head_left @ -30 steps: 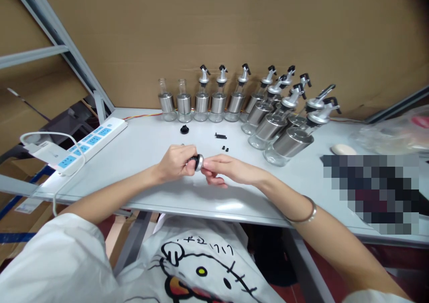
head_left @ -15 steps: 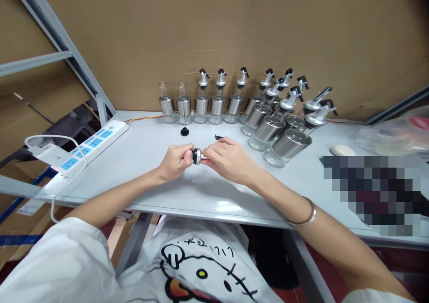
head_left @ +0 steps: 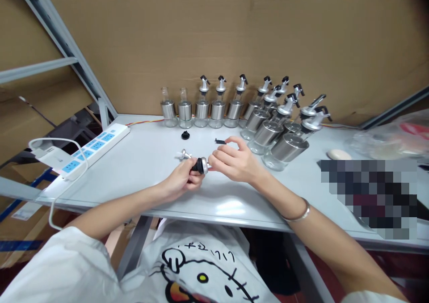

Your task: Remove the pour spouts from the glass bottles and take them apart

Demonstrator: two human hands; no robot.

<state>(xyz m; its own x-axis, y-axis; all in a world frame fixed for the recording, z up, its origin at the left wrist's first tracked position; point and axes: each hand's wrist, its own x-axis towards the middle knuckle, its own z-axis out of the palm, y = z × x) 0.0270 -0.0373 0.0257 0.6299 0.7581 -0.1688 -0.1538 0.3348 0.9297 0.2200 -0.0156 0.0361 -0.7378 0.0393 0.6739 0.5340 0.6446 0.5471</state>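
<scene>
My left hand (head_left: 182, 178) is closed round a bottle pourer (head_left: 201, 165) with a black ribbed stopper and a silver collar. My right hand (head_left: 234, 162) has its lower fingers curled at the pourer's right end, hiding the spout, while the index finger arches up. A second silver piece (head_left: 183, 154) shows just above my left thumb; whether it lies on the table or is held too, I cannot tell. Beyond the hands, a small black cap (head_left: 185, 135) and a thin black lever (head_left: 220, 141) lie on the table.
Two open glass bottles (head_left: 184, 110) with steel sleeves stand at the back. Several bottles fitted with pourers (head_left: 217, 108) continue to the right. A white power strip (head_left: 97, 146) lies left on the grey table (head_left: 140, 160). At right are a pale oval object (head_left: 339, 154) and a plastic bag (head_left: 395, 133).
The hands have moved slightly down, and my left hand has turned, showing more of the black stopper. The second silver piece has come into sight. My right index finger has lifted.
</scene>
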